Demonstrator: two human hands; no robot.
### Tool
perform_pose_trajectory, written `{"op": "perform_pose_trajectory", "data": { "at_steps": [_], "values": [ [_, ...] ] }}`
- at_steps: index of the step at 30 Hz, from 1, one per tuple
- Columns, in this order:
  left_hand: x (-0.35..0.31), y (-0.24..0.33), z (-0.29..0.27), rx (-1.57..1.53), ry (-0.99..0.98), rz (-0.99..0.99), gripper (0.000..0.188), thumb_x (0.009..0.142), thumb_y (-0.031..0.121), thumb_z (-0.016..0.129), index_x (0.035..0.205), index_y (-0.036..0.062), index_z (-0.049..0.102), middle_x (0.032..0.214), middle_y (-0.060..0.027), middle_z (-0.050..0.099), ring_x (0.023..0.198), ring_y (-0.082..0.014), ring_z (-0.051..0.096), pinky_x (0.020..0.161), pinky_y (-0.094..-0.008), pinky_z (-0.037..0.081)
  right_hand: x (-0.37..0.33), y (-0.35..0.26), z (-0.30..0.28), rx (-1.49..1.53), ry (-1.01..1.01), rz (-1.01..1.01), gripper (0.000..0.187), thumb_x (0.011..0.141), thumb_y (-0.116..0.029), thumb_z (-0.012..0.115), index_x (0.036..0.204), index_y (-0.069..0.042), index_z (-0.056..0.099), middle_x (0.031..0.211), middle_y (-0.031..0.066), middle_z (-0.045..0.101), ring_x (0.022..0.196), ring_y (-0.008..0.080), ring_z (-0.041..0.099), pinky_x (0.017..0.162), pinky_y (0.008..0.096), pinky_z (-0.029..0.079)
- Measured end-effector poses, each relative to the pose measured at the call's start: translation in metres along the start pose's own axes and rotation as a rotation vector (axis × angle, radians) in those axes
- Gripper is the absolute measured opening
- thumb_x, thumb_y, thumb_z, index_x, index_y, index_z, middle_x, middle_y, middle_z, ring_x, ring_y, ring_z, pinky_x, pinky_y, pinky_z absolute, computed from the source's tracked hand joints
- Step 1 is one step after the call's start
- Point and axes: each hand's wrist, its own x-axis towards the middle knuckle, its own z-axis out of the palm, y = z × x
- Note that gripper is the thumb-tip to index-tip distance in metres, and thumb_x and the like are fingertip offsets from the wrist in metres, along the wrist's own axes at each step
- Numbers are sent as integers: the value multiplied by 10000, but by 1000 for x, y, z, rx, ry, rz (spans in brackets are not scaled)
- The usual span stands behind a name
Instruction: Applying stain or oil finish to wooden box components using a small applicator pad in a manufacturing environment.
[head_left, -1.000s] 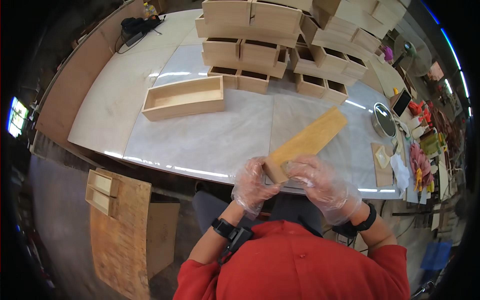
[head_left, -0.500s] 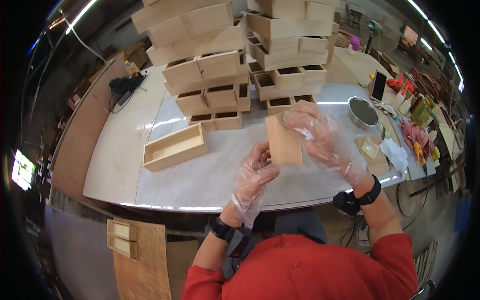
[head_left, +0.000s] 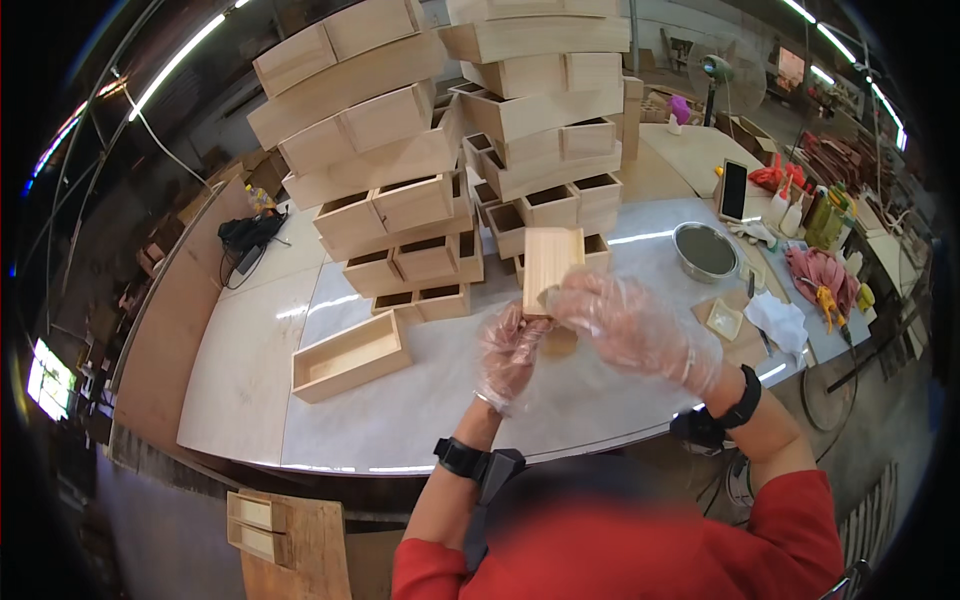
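Observation:
Both my hands wear clear plastic gloves. In front of the stacks, my left hand (head_left: 505,352) is closed on the lower end of a small pale wooden box (head_left: 553,262), held up off the table with a flat face toward me. My right hand (head_left: 640,332) has its fingers bent together at the box's lower right corner. A small dark edge shows under those fingertips, too little to name. On the table to the left lies an open rectangular wooden box (head_left: 352,358), its hollow side up.
Two tall stacks of wooden boxes (head_left: 385,210) (head_left: 545,140) stand behind my hands. A metal bowl of grey stuff (head_left: 704,250), a white cloth (head_left: 777,322), a propped phone (head_left: 733,192), bottles (head_left: 792,215) and a reddish rag (head_left: 822,277) sit at right. A black bag (head_left: 250,235) lies far left.
The held box has turned and risen slightly, so its broad face shows. My right hand has moved from its upper end down to its lower right corner. The view has shifted too.

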Motion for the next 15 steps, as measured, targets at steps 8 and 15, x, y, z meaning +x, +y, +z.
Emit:
{"op": "perform_pose_trajectory", "data": {
  "at_steps": [8, 15],
  "values": [
    [13, 39, 11, 101, -103, -98, 184, 897, 108, 597, 1040, -7, 598, 936, -56, 656, 848, -115, 618, 741, -248, 473, 0, 55, 2, 125, 14, 322, 235, 798, -102, 570, 1021, -42, 612, 982, 105, 594, 934, 285, 592, 832, 352, 483],
    [10, 38, 9, 24, -46, -97, 173, 893, 77, 581, 1040, -12, 597, 923, -55, 659, 858, -107, 610, 748, -243, 475, 13, 28, -2, 269, -41, 111, 180, 840, -122, 537, 966, -37, 634, 901, 130, 627, 928, 292, 595, 790, 370, 488]
  ]
}}
